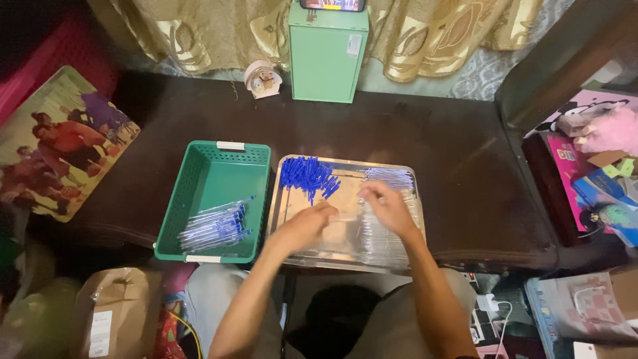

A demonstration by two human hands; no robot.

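Our left hand (307, 225) and right hand (387, 206) meet over the tray (287, 199) (finger grip blurred, cannot tell), caps (307, 175) far.

Head view, steeply down, close

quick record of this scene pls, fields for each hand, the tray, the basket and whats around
left hand: left hand over the metal tray, fingers curled, blurred
right hand: right hand over the clear pen barrels, grip unclear
tray contents: blue pen parts heaped at the far left, clear barrels at right
basket: green basket left of the tray, assembled pens piled inside
surface: dark table
behind: mint green box, small clock
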